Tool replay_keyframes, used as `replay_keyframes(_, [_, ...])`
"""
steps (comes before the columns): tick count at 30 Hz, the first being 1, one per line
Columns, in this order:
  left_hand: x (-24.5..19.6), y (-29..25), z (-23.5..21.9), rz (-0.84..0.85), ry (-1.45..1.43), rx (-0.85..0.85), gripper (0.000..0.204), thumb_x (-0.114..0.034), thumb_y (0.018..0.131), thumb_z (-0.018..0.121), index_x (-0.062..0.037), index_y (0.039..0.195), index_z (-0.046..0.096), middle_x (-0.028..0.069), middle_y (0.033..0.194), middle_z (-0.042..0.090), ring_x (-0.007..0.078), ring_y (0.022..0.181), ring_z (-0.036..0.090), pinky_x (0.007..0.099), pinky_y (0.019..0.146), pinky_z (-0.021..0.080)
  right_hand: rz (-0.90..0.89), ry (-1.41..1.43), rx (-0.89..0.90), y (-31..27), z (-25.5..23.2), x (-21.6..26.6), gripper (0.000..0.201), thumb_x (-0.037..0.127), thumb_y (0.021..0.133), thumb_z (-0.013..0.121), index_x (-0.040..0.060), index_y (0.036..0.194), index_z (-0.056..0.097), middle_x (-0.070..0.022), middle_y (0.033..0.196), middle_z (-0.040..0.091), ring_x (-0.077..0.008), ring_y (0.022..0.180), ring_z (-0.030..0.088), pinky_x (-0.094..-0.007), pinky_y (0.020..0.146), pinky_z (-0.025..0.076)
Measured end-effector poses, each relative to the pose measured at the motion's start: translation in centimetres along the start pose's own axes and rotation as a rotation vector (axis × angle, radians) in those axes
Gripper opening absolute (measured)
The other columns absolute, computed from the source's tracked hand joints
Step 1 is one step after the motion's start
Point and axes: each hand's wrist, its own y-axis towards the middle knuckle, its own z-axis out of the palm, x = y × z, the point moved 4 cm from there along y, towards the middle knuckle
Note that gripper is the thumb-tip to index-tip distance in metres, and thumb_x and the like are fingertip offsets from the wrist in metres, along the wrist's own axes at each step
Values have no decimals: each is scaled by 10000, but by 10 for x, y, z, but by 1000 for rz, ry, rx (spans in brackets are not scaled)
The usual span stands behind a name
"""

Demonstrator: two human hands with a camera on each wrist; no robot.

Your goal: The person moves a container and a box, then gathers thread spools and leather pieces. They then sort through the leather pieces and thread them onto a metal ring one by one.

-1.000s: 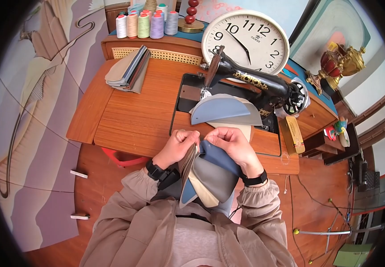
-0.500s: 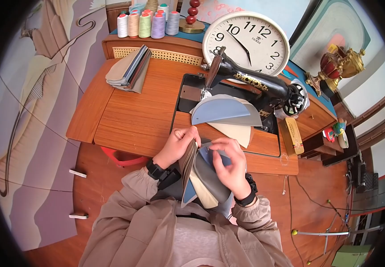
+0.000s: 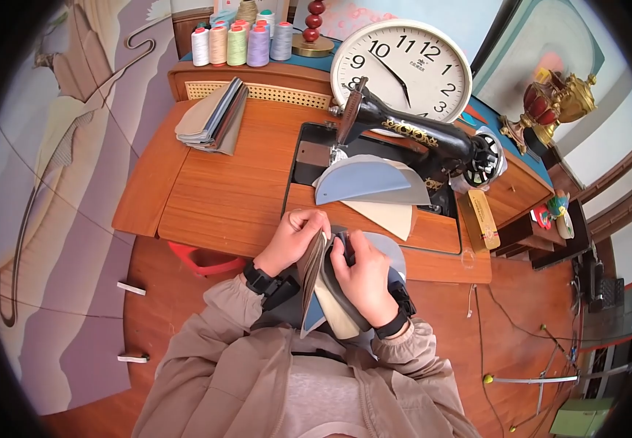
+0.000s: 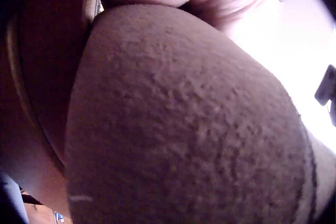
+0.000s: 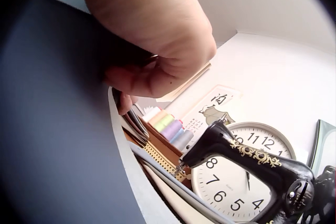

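In the head view my left hand (image 3: 294, 237) pinches the top corner of a stack of leather-like pieces (image 3: 311, 276) in brown, grey, blue and cream, held over the lap. A textured brown piece (image 4: 184, 113) from that stack fills the left wrist view, under the base of the hand. My right hand (image 3: 363, 277) lies over the stack's right side, thumb and curled fingers gripping a dark piece (image 3: 343, 246) near the top. In the right wrist view a dark blue piece (image 5: 52, 108) hangs beside the curled right fingers. The fingertips are partly hidden there.
A black sewing machine (image 3: 411, 133) stands on the wooden table (image 3: 221, 186), with half-round blue and grey pieces (image 3: 363, 181) before it. Another stack of pieces (image 3: 213, 117) lies at the left. Behind are thread spools (image 3: 237, 45) and a wall clock (image 3: 403, 69); a yellow box (image 3: 482, 223) sits right.
The right hand let go of the blue piece's top corner, drew back, then came in lower and gripped a dark piece nearer the left hand. The left hand has kept its pinch.
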Motion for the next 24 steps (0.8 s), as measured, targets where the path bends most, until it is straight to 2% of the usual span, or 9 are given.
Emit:
replay_keyframes(2, [-1,0,0,0,12,-17,451,-329,1063,477,-16,764,604,52,766,581,118,741,518,265,703,424,6,30,35,-1,3,0,124,102,878,669,33,938,585,-122,742,618,-340,652,632,-427,569,504])
replay_keyframes(4, [-5,1,1,18,-109,-55,461,-345,1057,486,-20,746,587,67,754,573,133,735,511,274,702,423,-177,55,40,-5,7,4,151,107,880,670,31,982,588,-124,793,621,-347,709,633,-429,612,513])
replay_keyframes(9, [-5,1,-1,-32,-156,-77,463,-347,1063,466,-38,731,558,66,743,558,143,731,490,279,703,415,-7,230,23,-13,5,-9,245,83,826,725,30,1025,593,-117,842,642,-316,746,654,-400,654,532])
replay_keyframes(12, [2,4,-7,0,-312,-123,447,-339,1072,456,-49,752,569,33,777,574,88,710,475,235,676,395,-399,23,-99,-15,-5,4,227,4,762,746,28,975,671,-74,824,658,-255,676,661,-330,614,538])
replay_keyframes(14, [6,5,-8,17,-311,-140,452,-347,1075,442,-55,748,551,28,783,561,86,689,449,235,660,384,-400,-23,-102,-17,-2,4,230,6,750,746,30,973,696,-57,842,666,-233,681,662,-324,621,535])
replay_keyframes(18, [0,4,-5,36,-261,-131,462,-358,1080,423,-62,752,558,30,798,561,84,706,454,228,668,384,-381,-138,72,-17,8,10,255,14,743,739,31,994,699,-62,925,676,-228,772,666,-327,647,533])
replay_keyframes(21, [-11,3,-1,-41,-189,-162,483,-362,1090,380,-46,792,589,48,838,590,93,756,491,248,714,411,-388,-68,102,-7,9,9,232,31,757,731,38,987,703,-76,979,674,-257,835,663,-350,693,535])
replay_keyframes(23, [-16,6,7,-64,2,-123,571,-397,1098,282,-39,747,556,72,776,564,166,845,514,346,871,425,-402,-17,76,0,5,5,211,44,769,728,42,978,705,-85,1007,671,-275,860,660,-363,721,537])
replay_keyframes(24, [-15,6,7,-64,2,-123,571,-397,1098,282,-39,747,556,72,776,564,166,845,514,346,871,425,-400,59,69,2,3,4,171,35,776,697,38,947,703,-83,992,678,-281,854,657,-373,734,530])
